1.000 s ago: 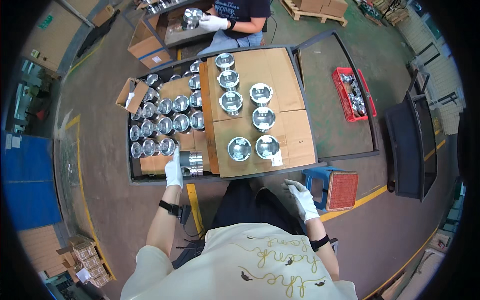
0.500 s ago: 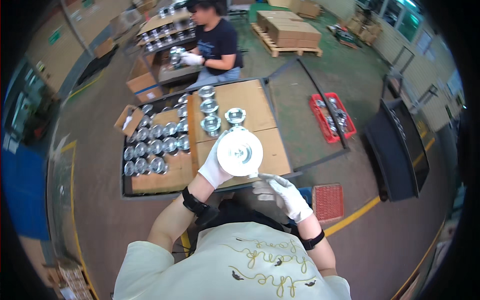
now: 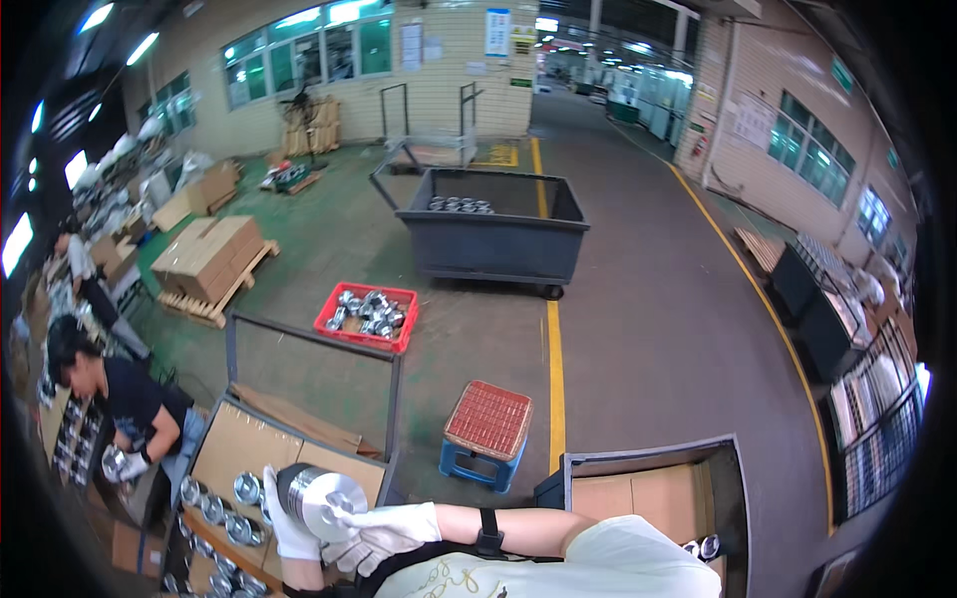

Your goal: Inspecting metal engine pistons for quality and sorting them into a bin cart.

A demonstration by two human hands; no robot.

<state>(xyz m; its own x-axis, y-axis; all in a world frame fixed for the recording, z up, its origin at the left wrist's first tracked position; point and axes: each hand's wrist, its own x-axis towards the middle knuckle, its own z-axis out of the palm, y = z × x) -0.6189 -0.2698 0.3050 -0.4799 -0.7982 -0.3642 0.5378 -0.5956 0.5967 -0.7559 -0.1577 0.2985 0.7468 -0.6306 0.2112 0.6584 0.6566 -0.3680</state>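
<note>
The piston [image 3: 327,501] is held up above the near right part of the worktop [image 3: 239,447], its bright round face turned to the right. The left hand [image 3: 286,518], gloved, has its fingers gripping the piston round its left side. The right hand [image 3: 384,536], also gloved, meets the lower right edge of the face; whether its fingers grip or only touch, I cannot tell. Other pistons [image 3: 249,487] stand on the worktop's left side, and a stool [image 3: 488,417] is to its right.

The piston should handle as a stiff metal lump, heavy for its bulk, and smooth enough to slip in cloth gloves. It is unlikely to break, but its polished face and grooved rim could mark if knocked. The best hold is probably round the side wall, with a palm beneath, leaving the face free.
</note>
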